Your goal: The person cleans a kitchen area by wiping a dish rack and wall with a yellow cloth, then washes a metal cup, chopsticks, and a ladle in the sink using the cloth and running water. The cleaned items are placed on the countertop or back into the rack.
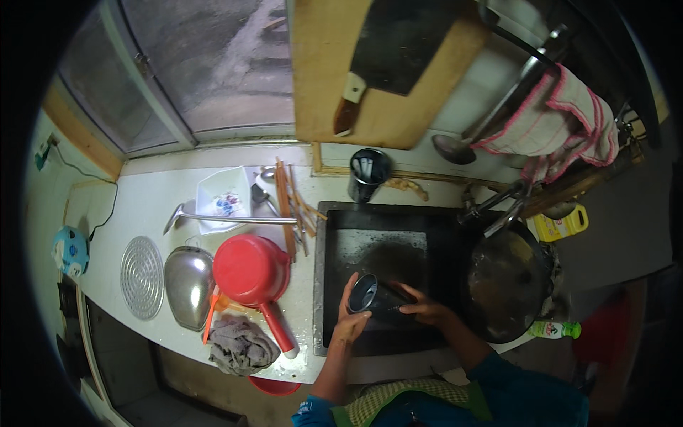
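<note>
Above the dark sink [332, 267], a black cylindrical container [392, 307] lies tilted on its side between my two hands. Its round mouth faces left, with a pale patch visible inside that I cannot identify. My left hand [349, 325] grips the rim end, thumb below and fingers along the far side. At the other end, my right hand [427, 308] holds the body near its base. A wet, shiny sink floor [384, 245] shows beyond the container. Behind the sink's far edge stands a similar dark container [363, 189], upright, with light-coloured things in its mouth.
A faucet [499, 211] reaches over a large wok [504, 283] of murky liquid at right. Left of the sink lie a red plastic dipper [251, 269], chopsticks [284, 213], a white tray [208, 192] and a grey cloth [243, 347]. A cleaver [405, 48] hangs before a wooden board [320, 69].
</note>
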The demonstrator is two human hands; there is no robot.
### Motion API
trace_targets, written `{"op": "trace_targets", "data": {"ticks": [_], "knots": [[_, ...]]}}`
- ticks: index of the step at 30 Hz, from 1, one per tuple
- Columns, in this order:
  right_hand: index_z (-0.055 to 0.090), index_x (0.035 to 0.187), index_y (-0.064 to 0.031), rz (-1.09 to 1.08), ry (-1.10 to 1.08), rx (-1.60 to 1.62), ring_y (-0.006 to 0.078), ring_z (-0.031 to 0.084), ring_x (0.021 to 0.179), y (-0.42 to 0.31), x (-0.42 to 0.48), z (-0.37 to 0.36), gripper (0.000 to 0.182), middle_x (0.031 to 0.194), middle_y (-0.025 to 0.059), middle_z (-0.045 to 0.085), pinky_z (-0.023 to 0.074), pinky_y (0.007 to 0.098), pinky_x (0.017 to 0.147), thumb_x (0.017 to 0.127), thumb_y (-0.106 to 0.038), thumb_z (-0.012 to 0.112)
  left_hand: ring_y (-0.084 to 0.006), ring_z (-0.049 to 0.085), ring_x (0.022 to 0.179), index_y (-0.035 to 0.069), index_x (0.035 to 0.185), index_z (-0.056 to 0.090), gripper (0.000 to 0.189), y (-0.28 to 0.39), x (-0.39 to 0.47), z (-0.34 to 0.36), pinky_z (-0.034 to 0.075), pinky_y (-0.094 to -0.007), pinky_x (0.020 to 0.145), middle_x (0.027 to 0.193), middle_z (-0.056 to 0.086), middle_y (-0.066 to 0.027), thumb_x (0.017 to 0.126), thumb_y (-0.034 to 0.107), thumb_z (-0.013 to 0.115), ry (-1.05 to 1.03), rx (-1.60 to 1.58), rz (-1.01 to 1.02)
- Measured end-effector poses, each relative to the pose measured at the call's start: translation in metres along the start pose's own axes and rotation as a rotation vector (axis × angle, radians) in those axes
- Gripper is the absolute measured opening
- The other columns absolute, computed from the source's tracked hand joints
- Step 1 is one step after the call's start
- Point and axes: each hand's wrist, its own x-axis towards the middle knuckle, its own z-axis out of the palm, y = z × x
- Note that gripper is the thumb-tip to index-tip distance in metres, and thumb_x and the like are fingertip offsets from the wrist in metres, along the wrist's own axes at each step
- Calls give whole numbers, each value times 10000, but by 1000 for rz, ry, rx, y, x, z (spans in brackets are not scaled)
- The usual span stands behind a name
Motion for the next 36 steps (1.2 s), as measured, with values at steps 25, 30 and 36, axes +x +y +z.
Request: {"op": "trace_targets", "data": {"ticks": [25, 30, 36], "knots": [[498, 1242, -24, -152, 774, -819, 304, 547, 1067, 8, -7, -21, 799, 1160, 184, 556, 441, 366, 907, 584, -311, 847, -255, 587, 927, 23, 1030, 565, 250, -86, 58, -154, 530, -433, 812, 1053, 572, -130, 873, 213, 603, 579, -124, -325], [464, 1293, -48, 97, 824, -414, 256, 557, 1044, 71, 20, -49, 843, 1179, 174, 558, 463, 354, 856, 600, -342, 843, -252, 551, 1000, 43, 1076, 544, 244, -95, 73, -181, 519, -448, 842, 1059, 551, -110, 866, 149, 608, 728, -206, -92], [434, 1302, -19, 103, 907, -394, 298, 502, 1142, 119, 52, -68, 925, 1243, 194, 515, 407, 370, 944, 561, -393, 844, -310, 525, 1060, 56, 1139, 518, 258, -104, 97, -208, 465, -510, 900, 1163, 532, -136, 935, 212, 491, 787, -294, 24]]}}
